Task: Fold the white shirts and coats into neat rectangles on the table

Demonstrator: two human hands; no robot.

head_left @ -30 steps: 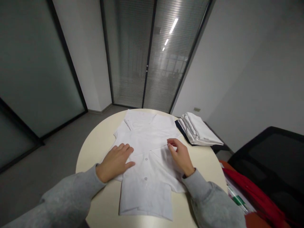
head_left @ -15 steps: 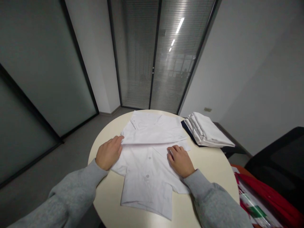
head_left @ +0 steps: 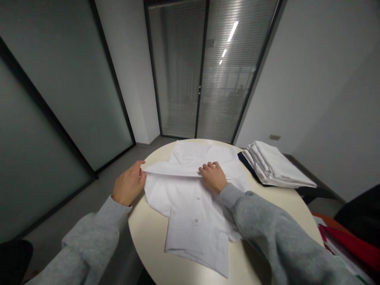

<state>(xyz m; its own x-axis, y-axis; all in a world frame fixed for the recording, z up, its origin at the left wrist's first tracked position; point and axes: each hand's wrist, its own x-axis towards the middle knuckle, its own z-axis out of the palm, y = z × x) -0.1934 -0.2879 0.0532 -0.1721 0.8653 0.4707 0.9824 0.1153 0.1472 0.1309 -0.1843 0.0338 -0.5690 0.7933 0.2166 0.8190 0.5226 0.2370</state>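
A white short-sleeved shirt (head_left: 190, 206) with buttons lies on a round cream table, its sleeves and one end toward me. Across its middle runs a folded edge of white cloth, and more white cloth lies beyond that. My left hand (head_left: 129, 184) pinches the left corner of this fold between thumb and fingers, pulled out taut near the table's left rim. Over the middle of the fold, my right hand (head_left: 213, 176) is closed on the cloth with curled fingers; its thumb is hidden.
A stack of folded white cloths (head_left: 276, 164) sits on something dark at the table's (head_left: 285, 213) right edge. Red items (head_left: 353, 241) and a black chair (head_left: 359, 215) are at the right. Glass panels (head_left: 178, 79) stand behind the table.
My left hand has drawn the fold's left corner outward to the left. My right hand has moved from the shirt's right side inward and up onto the fold. The view has shifted slightly.
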